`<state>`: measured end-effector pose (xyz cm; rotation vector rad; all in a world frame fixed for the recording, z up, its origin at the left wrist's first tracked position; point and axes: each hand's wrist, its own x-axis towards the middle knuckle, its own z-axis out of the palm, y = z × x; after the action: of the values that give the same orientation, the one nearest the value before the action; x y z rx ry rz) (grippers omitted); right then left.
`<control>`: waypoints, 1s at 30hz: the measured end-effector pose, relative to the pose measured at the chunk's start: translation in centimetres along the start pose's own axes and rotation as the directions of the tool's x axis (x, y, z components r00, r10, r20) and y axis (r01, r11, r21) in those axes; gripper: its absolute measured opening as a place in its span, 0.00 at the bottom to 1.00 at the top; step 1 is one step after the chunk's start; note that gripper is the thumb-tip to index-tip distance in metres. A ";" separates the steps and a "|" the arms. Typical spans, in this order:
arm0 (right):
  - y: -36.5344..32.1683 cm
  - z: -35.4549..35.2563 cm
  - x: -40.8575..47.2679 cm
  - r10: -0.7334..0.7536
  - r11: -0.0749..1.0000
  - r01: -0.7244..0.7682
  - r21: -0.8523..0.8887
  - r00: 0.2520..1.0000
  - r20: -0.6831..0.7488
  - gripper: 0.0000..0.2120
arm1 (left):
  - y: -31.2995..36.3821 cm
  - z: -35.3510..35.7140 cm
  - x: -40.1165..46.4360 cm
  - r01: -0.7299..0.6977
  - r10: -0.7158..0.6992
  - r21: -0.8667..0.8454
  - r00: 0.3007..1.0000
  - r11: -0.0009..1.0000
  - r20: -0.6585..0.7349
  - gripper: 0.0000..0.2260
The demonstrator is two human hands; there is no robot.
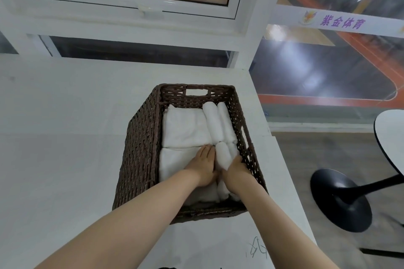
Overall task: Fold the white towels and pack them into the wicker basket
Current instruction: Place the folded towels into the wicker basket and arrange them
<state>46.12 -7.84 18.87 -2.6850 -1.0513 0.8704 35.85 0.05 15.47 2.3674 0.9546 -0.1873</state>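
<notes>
Both hands reach into the wicker basket: left hand, fingers straight and together, presses the folded towels at nine o'clock aside, making room; right hand grips the rolled towel, wedging it along the three o'clock wall

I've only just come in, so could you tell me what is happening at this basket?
A person is packing white towels into a brown wicker basket on a white table. Both hands are inside it: the left hand presses flat on a folded towel, while the right hand grips a rolled towel at the right side. More folded and rolled towels already fill the far half.
</notes>
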 end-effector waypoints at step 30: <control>5.0 -4.1 -5.9 -0.323 0.844 0.351 0.404 0.936 -0.139 0.36 | -5.7 -6.7 -12.8 0.126 -0.184 -0.197 0.932 0.972 -0.314 0.29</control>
<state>47.79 -15.13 23.45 -2.0742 -1.1215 0.8206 22.02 -0.47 22.59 2.1998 1.2623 0.2344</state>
